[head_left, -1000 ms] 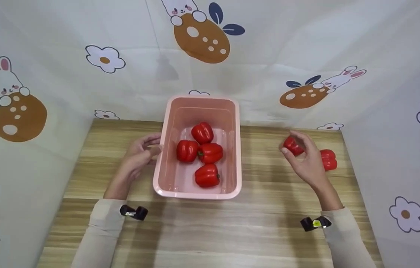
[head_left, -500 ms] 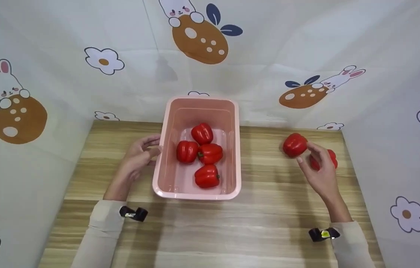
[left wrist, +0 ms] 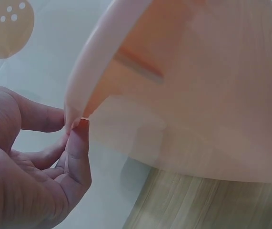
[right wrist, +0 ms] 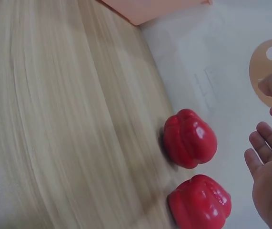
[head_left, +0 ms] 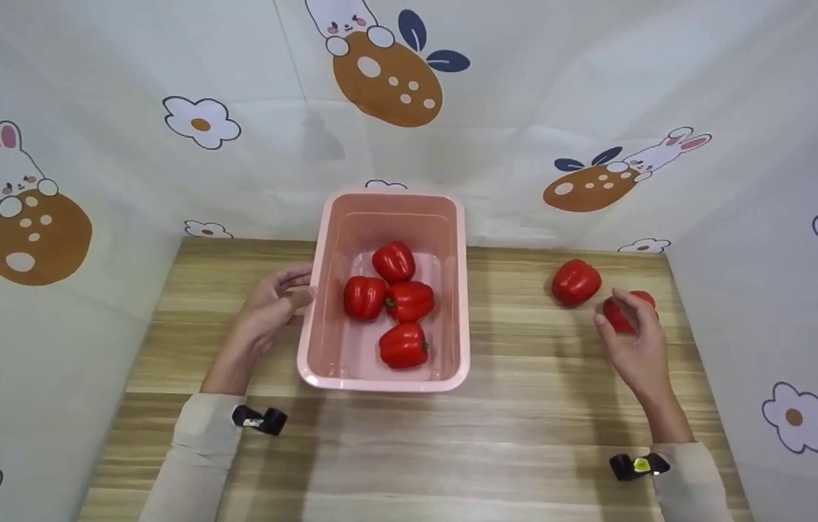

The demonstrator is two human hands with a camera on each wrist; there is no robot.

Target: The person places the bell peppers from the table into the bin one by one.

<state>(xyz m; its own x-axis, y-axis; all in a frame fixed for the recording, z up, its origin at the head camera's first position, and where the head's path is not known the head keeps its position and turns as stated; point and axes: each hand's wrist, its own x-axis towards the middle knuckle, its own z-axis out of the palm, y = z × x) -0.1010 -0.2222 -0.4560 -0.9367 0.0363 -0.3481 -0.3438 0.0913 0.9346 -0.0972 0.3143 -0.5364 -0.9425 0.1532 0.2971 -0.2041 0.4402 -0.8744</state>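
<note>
A pink plastic bin [head_left: 458,290] holds several red bell peppers [head_left: 403,346] on its floor. My left hand [head_left: 269,308] pinches the rim on the bin's left side; the left wrist view shows thumb and fingers on either side of the rim [left wrist: 90,71]. To the right on the table lie two more red bell peppers, one nearer the bin [head_left: 576,283] and one farther right [head_left: 616,316]. My right hand [head_left: 637,351] hovers over the farther pepper, partly covering it in the head view. In the right wrist view, that hand [right wrist: 271,157] holds nothing and stands apart from both peppers.
The wood-grain table [head_left: 510,449] is bounded by a patterned curtain [head_left: 496,130] at the back and both sides. The bin stands close to the back curtain. Each wrist carries a small black camera [head_left: 639,466].
My right hand has let go of the nearer pepper, leaving it on the table, and moved right and toward me over the other pepper. The left hand keeps its grip on the bin.
</note>
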